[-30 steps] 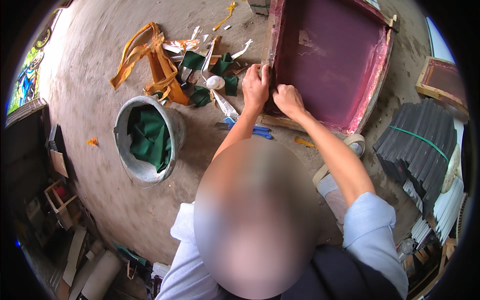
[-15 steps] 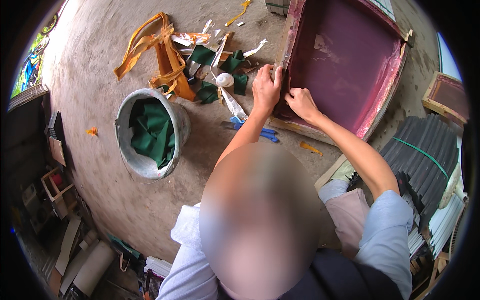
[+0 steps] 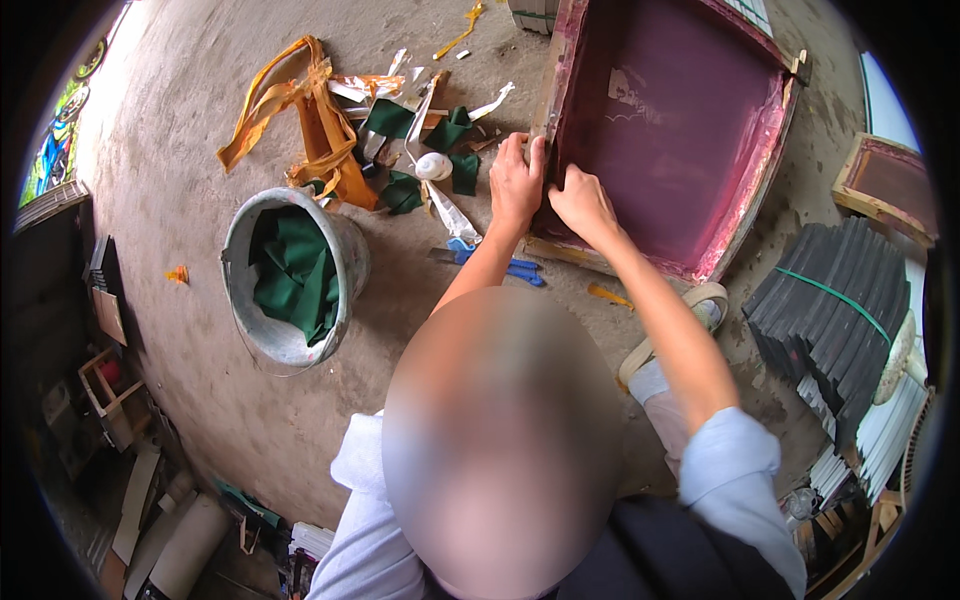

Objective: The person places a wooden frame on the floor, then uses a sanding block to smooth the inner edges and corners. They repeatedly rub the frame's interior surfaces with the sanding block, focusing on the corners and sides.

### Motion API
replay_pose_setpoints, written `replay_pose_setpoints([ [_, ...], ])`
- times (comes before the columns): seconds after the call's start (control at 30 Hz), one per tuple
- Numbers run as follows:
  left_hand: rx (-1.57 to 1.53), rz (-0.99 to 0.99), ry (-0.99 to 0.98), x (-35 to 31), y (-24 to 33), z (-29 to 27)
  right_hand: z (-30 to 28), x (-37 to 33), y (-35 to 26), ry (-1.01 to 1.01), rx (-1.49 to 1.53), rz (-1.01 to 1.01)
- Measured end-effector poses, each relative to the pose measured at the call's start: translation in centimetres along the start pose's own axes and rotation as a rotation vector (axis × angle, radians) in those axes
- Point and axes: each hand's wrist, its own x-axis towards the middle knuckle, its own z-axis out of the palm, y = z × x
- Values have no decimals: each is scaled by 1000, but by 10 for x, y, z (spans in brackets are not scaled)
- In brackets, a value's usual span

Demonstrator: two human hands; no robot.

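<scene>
A large wooden-edged frame [image 3: 553, 85], stained dark red, with a purple mesh screen [image 3: 675, 135] stretched across it, lies tilted on the floor ahead of me. My left hand [image 3: 516, 182] is closed around the outer side of its left edge, thumb up along the wood. Just inside that edge is my right hand [image 3: 583, 203], its fingers curled and pressed together near the lower left corner. Whatever they pinch is hidden. Blue-handled scissors [image 3: 525, 271] lie on the floor beneath my left forearm.
Left of me stands a grey bucket [image 3: 358, 262] holding green cloth [image 3: 296, 280]. Orange strips [image 3: 325, 140], green scraps and a white roll [image 3: 433, 166] litter the floor beyond. To the right sit a strapped stack of dark slats [image 3: 830, 310] and a smaller wooden frame [image 3: 885, 190].
My right hand has slid a little up along the inside of the frame's left edge. My left hand keeps its hold. The whole view has shifted slightly, and a shoe shows more at right.
</scene>
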Motion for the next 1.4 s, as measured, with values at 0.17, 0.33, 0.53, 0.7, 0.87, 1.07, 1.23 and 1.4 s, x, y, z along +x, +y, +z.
replay_pose_setpoints([
  [0.17, -16, 38, 36, -3, 2, 3, -1, 3, -9, 115, 104, 131],
  [0.33, -6, -22, -47, -1, -2, 2, 0, 3, -11, 145, 114, 157],
  [0.53, -21, -13, -17, 0, -5, 4, 4, 4, -17, 185, 137, 164],
  [0.7, -64, -31, -7, 0, -4, 4, 8, 6, -13, 177, 110, 93],
  [0.87, -74, -36, 10, -1, -1, 2, 9, 4, -12, 179, 132, -12],
  [1.07, -71, -16, 29, -3, 5, 4, 6, 10, 6, 103, 121, 125],
  [1.23, -36, -38, 5, -1, -2, 0, -14, 19, -13, -254, 42, 297],
  [1.4, -24, -23, 19, 0, -3, 3, -4, 13, -4, -156, -79, 117],
])
